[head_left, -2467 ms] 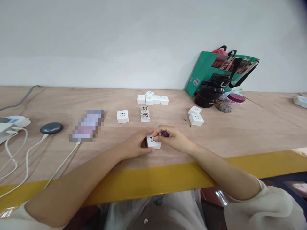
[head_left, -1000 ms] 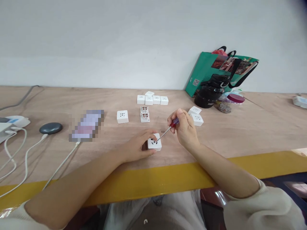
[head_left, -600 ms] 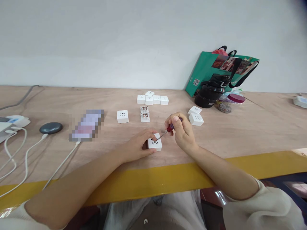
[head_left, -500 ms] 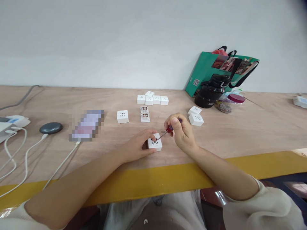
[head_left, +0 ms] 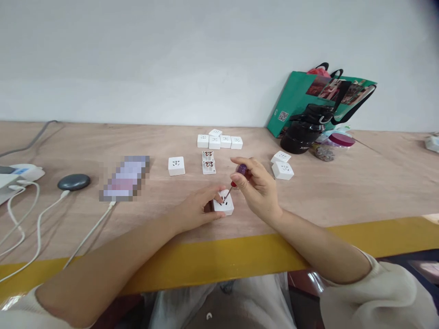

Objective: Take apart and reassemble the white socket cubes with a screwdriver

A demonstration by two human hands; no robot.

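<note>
No readable text anywhere, tbh: just a QR code [head_left: 283, 116] on the green bag [head_left: 297, 101], plus tiny lettering [head_left: 302, 147] on the black bottle [head_left: 303, 137], too small to make out.

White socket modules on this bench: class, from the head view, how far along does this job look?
Done, it seems: the closed white socket modules grouped at the back. In hand: the left hand steadies a socket while the right hand sets a screwdriver on its face. Left: two open casings showing their insides.
</note>
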